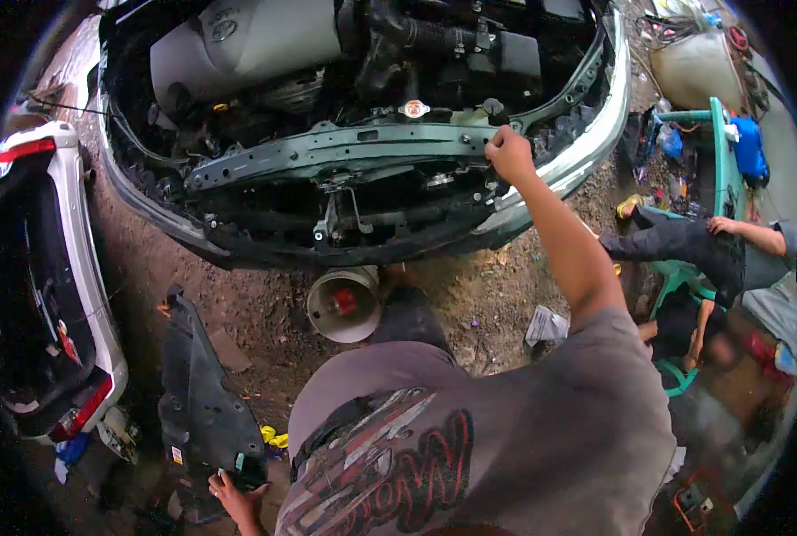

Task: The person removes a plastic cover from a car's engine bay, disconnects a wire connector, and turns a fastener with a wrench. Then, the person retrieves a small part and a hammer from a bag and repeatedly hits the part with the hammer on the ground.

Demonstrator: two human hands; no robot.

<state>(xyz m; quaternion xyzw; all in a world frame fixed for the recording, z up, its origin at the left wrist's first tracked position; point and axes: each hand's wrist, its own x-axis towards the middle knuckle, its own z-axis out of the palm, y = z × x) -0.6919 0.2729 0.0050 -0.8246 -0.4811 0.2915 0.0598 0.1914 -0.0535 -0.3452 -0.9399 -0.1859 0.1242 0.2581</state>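
Note:
At the right end of the grey-green metal crossbar [345, 150] at the front of a car's open engine bay, my right hand [511, 155] has its fingers curled closed. What they grip, if anything, is hidden. A bolt and a dark cap lie close by on the bar. My left hand [236, 502] is low at the left, fingers bent round a small dark object with a teal edge [248, 466], whose kind I cannot make out. Beneath it lies a large black plastic panel [204, 402]. Behind the crossbar is a radiator cap [413, 109] with an orange-and-white top.
A pale bucket [345, 308] with something red inside stands below the car's front. At left rests a white tailgate [86, 241] with red lights. On the right, another person [746, 246] is near a green chair [680, 277] and a green table [727, 161]. Paper [547, 327] lies on the dirt.

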